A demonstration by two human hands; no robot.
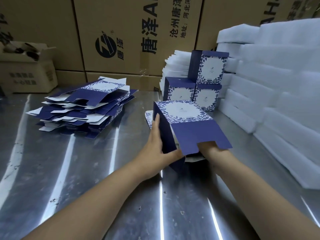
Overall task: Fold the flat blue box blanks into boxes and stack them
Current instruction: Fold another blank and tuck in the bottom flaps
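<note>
A half-formed blue box (181, 116) with a white floral panel lies on its side on the metal table, its open end and blue flap facing me. My left hand (156, 141) lies flat against its dark left wall, thumb at the lower corner. My right hand (207, 148) reaches under the blue flap into the open end; its fingers are hidden. A loose heap of flat blue blanks (84, 110) sits at the left. Three folded boxes (206, 78) stand stacked behind, two below and one on top.
White foam sheets (277, 84) are piled along the right side and behind the folded boxes. Large brown cartons (121, 35) wall off the back. A small open carton (29, 71) sits at the far left. The table is shiny metal (86, 170).
</note>
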